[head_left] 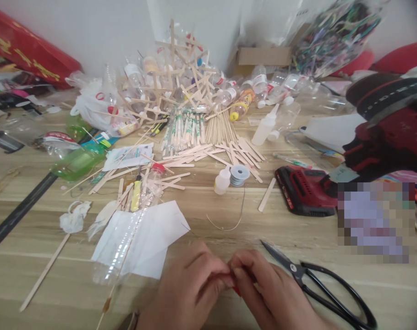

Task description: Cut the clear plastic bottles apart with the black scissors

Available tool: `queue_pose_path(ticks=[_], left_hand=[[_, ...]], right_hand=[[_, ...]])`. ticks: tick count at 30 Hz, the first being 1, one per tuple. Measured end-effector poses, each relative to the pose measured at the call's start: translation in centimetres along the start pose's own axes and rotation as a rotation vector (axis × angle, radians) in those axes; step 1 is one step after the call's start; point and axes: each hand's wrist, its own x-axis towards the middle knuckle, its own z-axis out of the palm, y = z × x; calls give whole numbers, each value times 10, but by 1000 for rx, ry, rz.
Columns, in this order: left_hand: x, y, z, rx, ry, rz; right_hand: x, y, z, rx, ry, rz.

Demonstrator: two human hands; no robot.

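Low in the head view, my left hand [198,284] and my right hand [263,284] meet at the fingertips above the wooden table. Both are closed in a pinch. A small red piece [236,290] shows between them, mostly hidden by the fingers; its shape is unclear. Black-handled scissors [298,271] lie just right of my right hand. Beside my left hand, a clear plastic bottle [121,247] rests on white paper [169,224], with a thin stick along it. A spool of wire [239,175] stands beyond the hands, its loose end curling over the table.
Wooden sticks [188,128], plastic bottles and a stick structure [194,78] crowd the back. A red cordless power tool [308,190] stands at the right. Small glue bottle [222,180] sits mid-table. A green bottle [78,161] and black bar [23,206] lie left.
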Motion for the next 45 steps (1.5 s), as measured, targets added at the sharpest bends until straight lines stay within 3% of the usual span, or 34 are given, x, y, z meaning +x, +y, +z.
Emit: queue_pose_path(ticks=[4,9,12,17,27,30,33,36,40,42,45], left_hand=[[-2,2,-2,219,-57,126],[4,6,-3,331,-26,75],[9,6,-4,408,34,240],[10,9,-9,519,50,437],[12,11,-3,649,7,454],[12,7,0,651,21,411],[9,4,1,620,19,285],[7,3,-1,420,-59,10],[11,4,-6,-42,-171,-444],[14,5,-7,-177,-195,-551],[16,6,-6,-213,-179,-581]], right_hand=[[8,-1,-4,145,-103,88],[13,-2,-10,302,-232,178],[14,-4,-13,330,-257,191],[14,-6,-14,262,-258,180],[13,1,-2,69,-221,101],[13,2,-3,49,-156,58],[11,2,-4,31,-76,11],[9,2,-4,58,-18,-25],[7,-1,-5,113,-30,-57],[9,-3,-5,128,-59,-69],[11,-1,-3,132,-49,-83]])
